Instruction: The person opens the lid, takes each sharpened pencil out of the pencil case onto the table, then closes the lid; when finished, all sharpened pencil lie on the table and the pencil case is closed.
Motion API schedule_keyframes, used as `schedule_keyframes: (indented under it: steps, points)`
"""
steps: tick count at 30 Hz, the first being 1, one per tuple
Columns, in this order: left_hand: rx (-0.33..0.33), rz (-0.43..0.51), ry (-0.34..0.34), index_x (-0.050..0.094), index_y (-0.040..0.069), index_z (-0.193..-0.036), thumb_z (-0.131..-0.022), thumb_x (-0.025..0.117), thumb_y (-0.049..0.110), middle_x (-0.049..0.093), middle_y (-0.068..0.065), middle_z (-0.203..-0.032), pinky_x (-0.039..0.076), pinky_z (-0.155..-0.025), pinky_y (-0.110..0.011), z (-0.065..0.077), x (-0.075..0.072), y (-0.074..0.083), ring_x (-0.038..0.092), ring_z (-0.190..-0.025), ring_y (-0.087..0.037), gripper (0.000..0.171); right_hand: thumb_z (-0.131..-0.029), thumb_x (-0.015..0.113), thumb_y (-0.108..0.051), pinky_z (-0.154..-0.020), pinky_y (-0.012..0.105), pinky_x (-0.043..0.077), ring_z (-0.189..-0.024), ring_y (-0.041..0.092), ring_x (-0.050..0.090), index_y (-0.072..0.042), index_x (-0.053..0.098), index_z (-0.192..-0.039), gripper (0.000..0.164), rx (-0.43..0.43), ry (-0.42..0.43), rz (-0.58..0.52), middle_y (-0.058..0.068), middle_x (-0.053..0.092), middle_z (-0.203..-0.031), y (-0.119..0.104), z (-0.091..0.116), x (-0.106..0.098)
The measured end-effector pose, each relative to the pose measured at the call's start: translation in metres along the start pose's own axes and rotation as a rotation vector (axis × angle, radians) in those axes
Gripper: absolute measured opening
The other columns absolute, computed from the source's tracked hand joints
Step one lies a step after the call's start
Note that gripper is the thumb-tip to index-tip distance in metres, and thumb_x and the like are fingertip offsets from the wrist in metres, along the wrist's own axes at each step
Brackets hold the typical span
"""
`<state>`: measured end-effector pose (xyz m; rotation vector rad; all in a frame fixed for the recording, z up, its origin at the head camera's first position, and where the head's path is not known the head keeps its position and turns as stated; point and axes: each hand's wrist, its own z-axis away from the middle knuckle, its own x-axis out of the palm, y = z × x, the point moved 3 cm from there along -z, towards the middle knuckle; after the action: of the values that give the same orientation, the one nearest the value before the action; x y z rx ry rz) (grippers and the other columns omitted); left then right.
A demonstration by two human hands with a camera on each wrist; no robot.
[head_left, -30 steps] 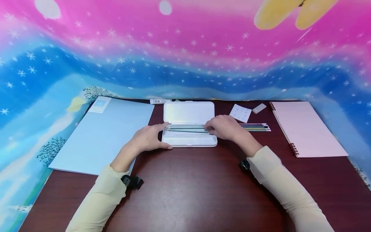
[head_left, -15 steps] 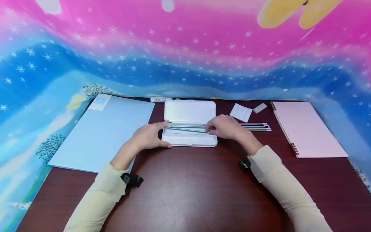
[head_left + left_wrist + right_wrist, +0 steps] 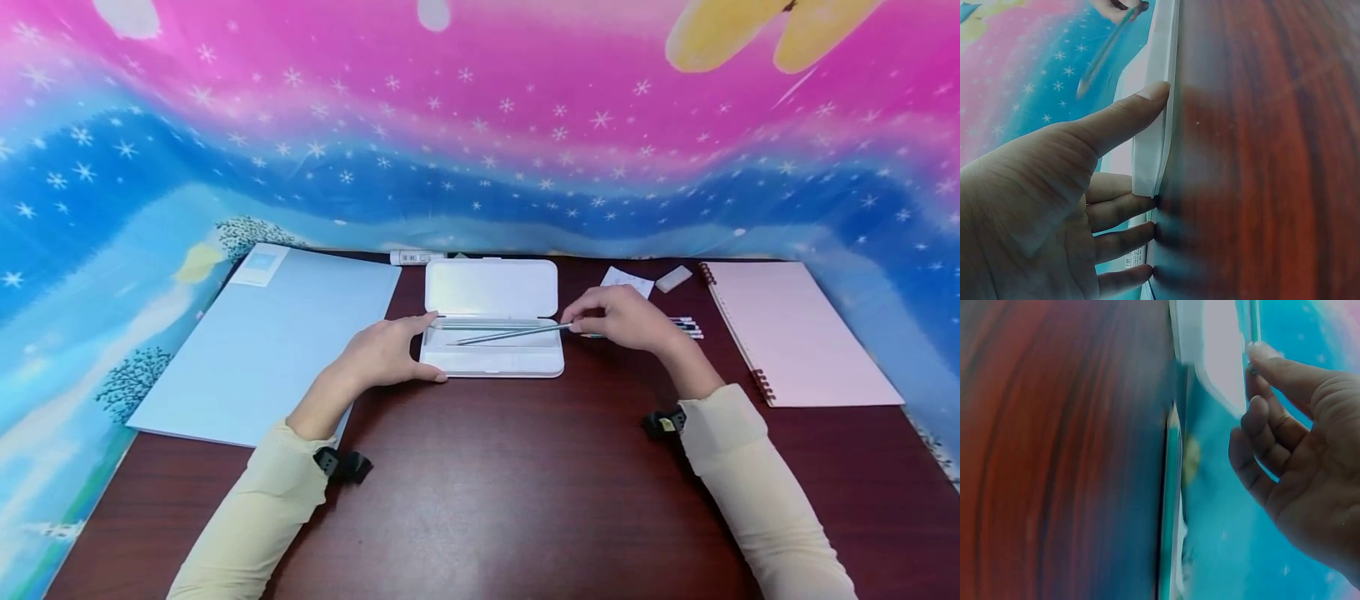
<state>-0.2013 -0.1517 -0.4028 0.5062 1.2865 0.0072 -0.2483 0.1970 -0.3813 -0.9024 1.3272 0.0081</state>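
Note:
A white pencil case [image 3: 491,362] lies on the table with its lid [image 3: 491,287] folded back. My left hand [image 3: 378,350] grips its left end, the thumb at the front side and the fingers around the end, as the left wrist view shows on the case wall [image 3: 1150,153]. Between thumb and fingertips my right hand [image 3: 633,315] pinches a green pencil [image 3: 513,335], held by its rear end and slanting with its tip over the case. A few pencils [image 3: 480,326] lie inside. More pencils [image 3: 688,327] lie on the table beneath the right hand, partly hidden.
A light blue folder [image 3: 277,350] lies at left and a pink spiral notebook [image 3: 806,333] at right. Behind the right hand are a white paper piece [image 3: 633,282] and an eraser [image 3: 672,279]. A white tube [image 3: 416,257] lies at the back edge, before a patterned cloth.
My right hand has moved right and lifted from over the case to beyond its right end, raising the pencil's rear end with it. The left hand keeps its place on the case.

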Motion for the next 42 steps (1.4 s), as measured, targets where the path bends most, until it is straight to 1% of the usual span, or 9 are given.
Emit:
schedule_keyframes:
  steps: [7, 13, 20, 25, 26, 28, 30, 33, 42]
  points:
    - [0.001, 0.005, -0.004, 0.034, 0.018, -0.16, -0.077, 0.081, 0.06, 0.046, -0.012, -0.158, 0.045, -0.109, -0.055, 0.001, 0.0, 0.0, 0.049, -0.141, -0.034, 0.104, -0.096, 0.072, -0.021, -0.081, 0.027, 0.05, -0.095, 0.012, 0.062, -0.023, 0.082, -0.104, 0.013, 0.107, 0.077, -0.056, 0.0, 0.076, -0.106, 0.03, 0.026, -0.021]
    - [0.002, 0.005, -0.001, 0.034, 0.018, -0.16, -0.077, 0.081, 0.06, 0.047, -0.012, -0.157, 0.046, -0.108, -0.056, 0.001, -0.001, 0.0, 0.05, -0.141, -0.034, 0.104, -0.097, 0.07, -0.027, -0.081, 0.025, 0.051, -0.096, 0.008, 0.062, -0.021, 0.081, -0.109, 0.017, 0.202, 0.084, -0.058, 0.002, 0.075, -0.109, 0.057, 0.053, -0.033]
    - [0.004, 0.006, 0.001, 0.034, 0.019, -0.16, -0.077, 0.081, 0.06, 0.047, -0.011, -0.157, 0.045, -0.108, -0.056, 0.001, -0.001, 0.001, 0.05, -0.14, -0.034, 0.103, -0.097, 0.07, -0.035, -0.084, 0.018, 0.048, -0.095, -0.009, 0.059, -0.022, 0.081, -0.109, 0.021, 0.294, 0.091, -0.025, 0.004, 0.075, -0.114, 0.082, 0.087, -0.048]
    - [0.006, 0.006, 0.005, 0.034, 0.019, -0.16, -0.078, 0.081, 0.06, 0.047, -0.012, -0.157, 0.045, -0.108, -0.056, 0.002, 0.0, 0.001, 0.05, -0.14, -0.035, 0.103, -0.096, 0.069, -0.039, -0.082, 0.02, 0.049, -0.096, -0.007, 0.057, -0.021, 0.08, -0.111, 0.026, 0.383, 0.067, -0.028, 0.009, 0.074, -0.12, 0.096, 0.108, -0.059]
    - [0.006, 0.007, 0.006, 0.034, 0.019, -0.16, -0.078, 0.081, 0.059, 0.047, -0.012, -0.157, 0.045, -0.109, -0.056, 0.002, 0.0, 0.001, 0.05, -0.14, -0.035, 0.103, -0.096, 0.069, -0.04, -0.08, 0.02, 0.049, -0.095, -0.007, 0.057, -0.02, 0.08, -0.111, 0.027, 0.399, 0.064, -0.031, 0.01, 0.073, -0.121, 0.099, 0.111, -0.06]
    - [0.004, 0.01, 0.007, 0.033, 0.019, -0.16, -0.078, 0.081, 0.059, 0.046, -0.013, -0.158, 0.045, -0.109, -0.056, 0.003, 0.0, 0.001, 0.049, -0.141, -0.035, 0.104, -0.096, 0.069, -0.041, -0.068, 0.025, 0.05, -0.078, -0.002, 0.055, -0.018, 0.08, -0.112, 0.03, 0.437, 0.055, -0.056, 0.014, 0.072, -0.123, 0.105, 0.116, -0.062]
    - [0.002, 0.01, 0.007, 0.033, 0.018, -0.16, -0.078, 0.081, 0.059, 0.046, -0.013, -0.158, 0.045, -0.109, -0.056, 0.003, 0.001, 0.001, 0.049, -0.141, -0.035, 0.104, -0.096, 0.069, -0.041, -0.056, 0.029, 0.048, -0.06, 0.002, 0.049, -0.016, 0.079, -0.114, 0.032, 0.463, 0.05, -0.073, 0.016, 0.07, -0.122, 0.11, 0.12, -0.063]
    - [0.0, 0.011, 0.007, 0.033, 0.018, -0.16, -0.078, 0.081, 0.059, 0.046, -0.013, -0.158, 0.044, -0.11, -0.056, 0.004, 0.001, 0.001, 0.049, -0.141, -0.035, 0.104, -0.096, 0.068, -0.042, -0.045, 0.036, 0.041, -0.043, 0.014, 0.035, -0.015, 0.078, -0.115, 0.034, 0.491, 0.046, -0.093, 0.015, 0.07, -0.117, 0.116, 0.123, -0.064]
    - [-0.004, 0.007, 0.007, 0.033, 0.019, -0.16, -0.078, 0.081, 0.059, 0.046, -0.013, -0.158, 0.045, -0.109, -0.056, 0.003, 0.0, 0.001, 0.049, -0.141, -0.035, 0.103, -0.096, 0.07, -0.038, -0.044, 0.037, 0.041, -0.042, 0.013, 0.033, -0.009, 0.076, -0.119, 0.037, 0.52, 0.008, -0.16, 0.008, 0.075, -0.101, 0.128, 0.126, -0.067]
